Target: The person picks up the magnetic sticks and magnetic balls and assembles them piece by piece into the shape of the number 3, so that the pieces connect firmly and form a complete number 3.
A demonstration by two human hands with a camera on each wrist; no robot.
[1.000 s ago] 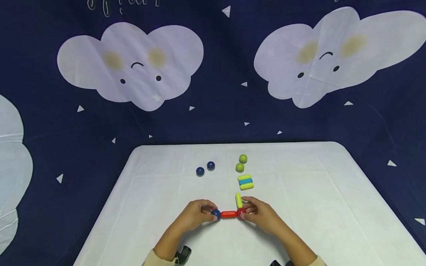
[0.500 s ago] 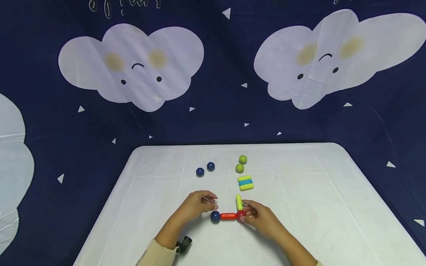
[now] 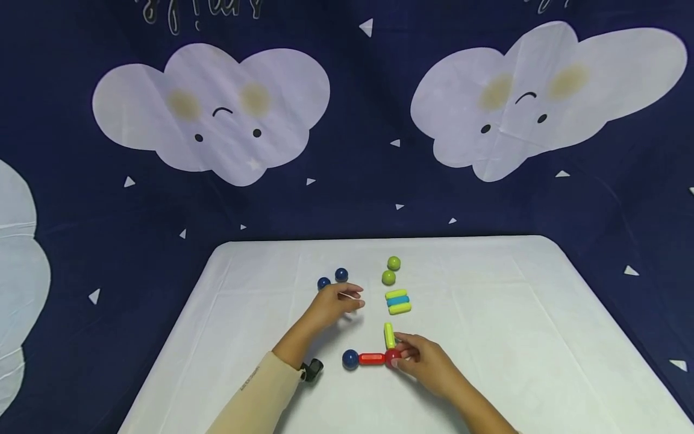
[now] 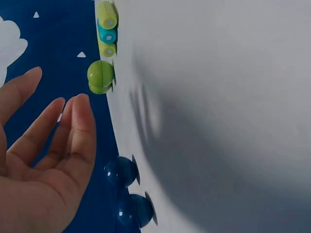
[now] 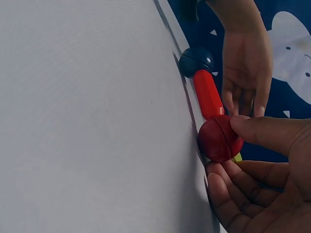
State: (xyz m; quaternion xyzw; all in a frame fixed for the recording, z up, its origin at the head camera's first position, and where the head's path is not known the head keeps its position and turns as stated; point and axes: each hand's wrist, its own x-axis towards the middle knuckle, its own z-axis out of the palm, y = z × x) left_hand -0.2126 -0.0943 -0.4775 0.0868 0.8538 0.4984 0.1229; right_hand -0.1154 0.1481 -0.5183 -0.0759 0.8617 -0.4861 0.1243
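My right hand (image 3: 431, 364) pinches a red ball (image 5: 217, 141) between thumb and fingers. A red rod (image 3: 372, 359) joins that ball to a dark blue ball (image 3: 350, 360) on its left. From the red ball a yellow-green rod (image 3: 388, 333) points toward the far side. Over the table, nothing in its grasp, my left hand (image 3: 329, 306) has its fingers loosely extended. In the head view it partly overlaps the nearer of two loose dark blue balls (image 3: 341, 275). The left wrist view shows these blue balls (image 4: 143, 211) below the fingers, apart from them.
Two green balls (image 3: 394, 263) lie toward the back of the white table (image 3: 515, 337). In front of them, two yellow-green rods (image 3: 400, 308) flank a light blue rod (image 3: 398, 300). A dark cloth with clouds (image 3: 217, 120) hangs behind the table.
My left hand has let go of the joined dark blue ball and moved forward toward the loose blue balls. My right hand has stayed on the red ball.
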